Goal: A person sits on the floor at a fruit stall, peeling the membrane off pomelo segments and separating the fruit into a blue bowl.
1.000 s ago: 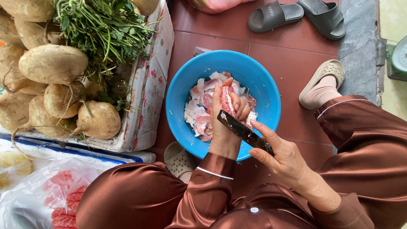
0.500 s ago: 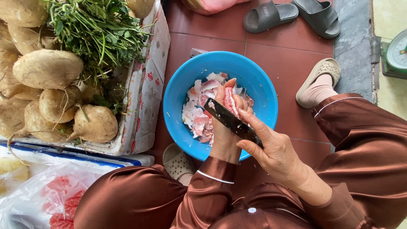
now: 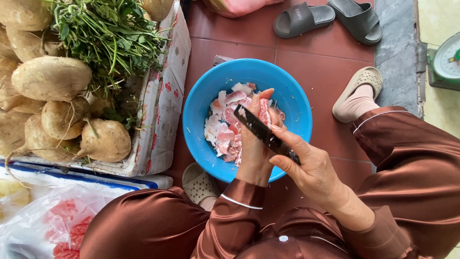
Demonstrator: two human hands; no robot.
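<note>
My left hand (image 3: 254,144) is held over a blue plastic bowl (image 3: 201,100) and grips a pink fruit piece (image 3: 264,109) between thumb and fingers. My right hand (image 3: 309,165) grips a dark knife (image 3: 263,132), its blade lying across the fruit piece and my left fingers. Inside the bowl lie several pink and white peeled fruit pieces (image 3: 223,129). Both sleeves are shiny brown.
A white foam box (image 3: 163,110) at the left holds pale tan tubers (image 3: 50,79) and green herbs (image 3: 110,36). A clear bag with pink fruit (image 3: 57,223) lies at bottom left. Grey slippers (image 3: 330,19) sit on the red tiles, a scale (image 3: 445,62) at right.
The knife blade has slid up and left across the fruit piece in my left hand. Both hands stay over the bowl, shifted slightly.
</note>
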